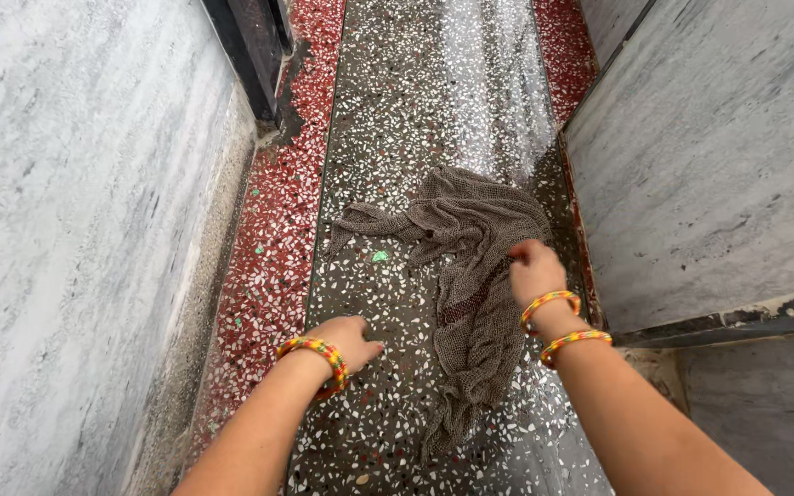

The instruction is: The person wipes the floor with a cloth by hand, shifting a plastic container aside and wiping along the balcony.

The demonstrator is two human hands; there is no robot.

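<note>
Right hand (535,269) is down on the grey-brown mesh floor cloth (470,276), fingers curled into the fabric and gripping it near the cloth's right edge. Two beaded bangles (562,321), orange, yellow and green, sit on that wrist. The cloth lies crumpled on the dark speckled terrazzo floor (397,119), spread wide at the far end and trailing in a narrow tail back toward the person, close to the floor's right edge where the red terrazzo border (562,46) meets the grey marble wall (709,156). Left hand (346,338) is flat on the floor, palm down, fingers open and holding nothing, just left of the cloth's tail and not touching it. One matching bangle (319,354) on that wrist. The floor gleams wet beyond the cloth. A second red strip (277,230) runs along the left edge, below another marble wall (75,230).
</note>
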